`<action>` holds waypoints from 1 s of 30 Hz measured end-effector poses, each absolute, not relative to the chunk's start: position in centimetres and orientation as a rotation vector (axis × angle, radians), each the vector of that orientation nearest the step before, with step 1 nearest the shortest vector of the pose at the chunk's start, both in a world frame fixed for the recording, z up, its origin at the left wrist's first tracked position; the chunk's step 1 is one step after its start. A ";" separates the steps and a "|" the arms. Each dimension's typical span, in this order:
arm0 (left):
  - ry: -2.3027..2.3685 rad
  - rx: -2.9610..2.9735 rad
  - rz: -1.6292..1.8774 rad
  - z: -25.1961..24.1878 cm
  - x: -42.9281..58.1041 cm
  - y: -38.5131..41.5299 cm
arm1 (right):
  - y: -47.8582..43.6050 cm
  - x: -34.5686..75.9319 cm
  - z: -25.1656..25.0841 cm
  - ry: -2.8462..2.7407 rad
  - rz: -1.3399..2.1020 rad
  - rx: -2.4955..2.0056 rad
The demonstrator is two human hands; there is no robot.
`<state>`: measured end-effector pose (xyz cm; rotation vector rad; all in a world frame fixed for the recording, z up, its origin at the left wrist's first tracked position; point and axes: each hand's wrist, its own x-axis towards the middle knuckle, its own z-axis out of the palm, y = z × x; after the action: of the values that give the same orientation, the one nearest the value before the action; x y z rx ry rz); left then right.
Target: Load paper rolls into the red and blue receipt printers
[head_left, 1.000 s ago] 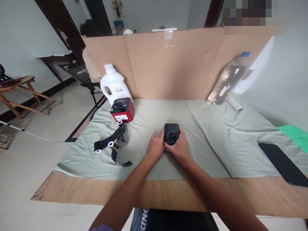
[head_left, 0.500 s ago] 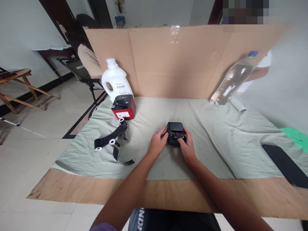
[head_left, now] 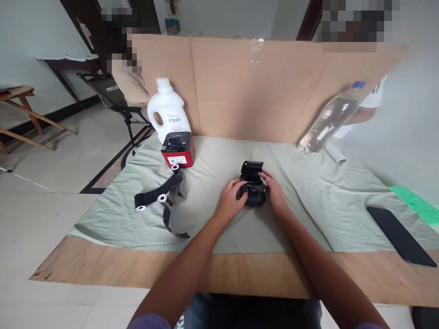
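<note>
A small black portable printer [head_left: 255, 199] sits on the cloth in front of me, its lid [head_left: 252, 167] raised at the back. Some dark, shiny material shows in its opening. My left hand [head_left: 230, 200] is closed around the printer's left side, thumb at the near edge and fingers over the top. At the right side, my right hand [head_left: 276, 195] grips the printer, fingertips by the base of the raised lid. Left of the hands lie black ribbon strips [head_left: 157, 197] on rolls with white ends.
A red and black box-shaped device [head_left: 178, 151] stands before a white jug [head_left: 168, 109]. A clear bottle [head_left: 331, 119] leans against the cardboard screen [head_left: 247, 87], near a white tube [head_left: 335, 152]. A dark phone [head_left: 399, 235] lies right. Two people are behind the screen.
The printer's lid has swung up from lying closed. My right hand has moved from the front to the upper right side; my left fingers have come over the top.
</note>
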<state>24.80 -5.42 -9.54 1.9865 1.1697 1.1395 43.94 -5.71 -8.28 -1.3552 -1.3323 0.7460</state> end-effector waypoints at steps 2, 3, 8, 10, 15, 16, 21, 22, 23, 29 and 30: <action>1.164 1.991 1.138 -9.6 24.8 -5.4 | -5.5 44.0 -7.7 -1.404 0.640 -1.418; 1.156 1.987 1.143 -9.6 24.8 -5.4 | -5.3 44.1 -7.4 -1.447 0.595 -1.445; 1.103 1.958 1.179 -9.6 24.8 -5.5 | -3.6 45.1 -4.9 -1.721 0.580 -1.586; 1.084 1.949 1.191 -9.7 24.8 -5.5 | -2.7 45.4 -3.8 -1.887 0.596 -1.667; 1.041 1.929 1.238 -9.9 24.9 -5.4 | -0.4 44.6 -1.8 -2.325 0.515 -1.838; 1.035 1.921 1.250 -10.0 24.9 -5.3 | -0.1 44.2 -1.6 -2.392 0.492 -1.858; 1.034 1.883 1.258 -10.0 25.0 -5.4 | 0.6 42.5 -0.9 -2.626 0.495 -1.992; 1.033 1.881 1.255 -10.0 25.0 -5.4 | 0.7 42.2 -0.9 -2.637 0.489 -2.028; 1.031 1.878 1.254 -9.9 25.0 -5.4 | 0.7 42.0 -0.9 -2.639 0.478 -2.057; 1.067 1.788 1.304 -9.8 24.9 -5.1 | 0.8 42.4 -0.9 -2.600 0.415 -2.068; 1.080 1.767 1.319 -9.9 24.9 -5.0 | 0.6 42.6 -0.6 -2.573 0.408 -2.056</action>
<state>24.91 -5.04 -9.89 1.7666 1.0804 1.3193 42.59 0.63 -0.58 -2.0564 -2.5731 0.4075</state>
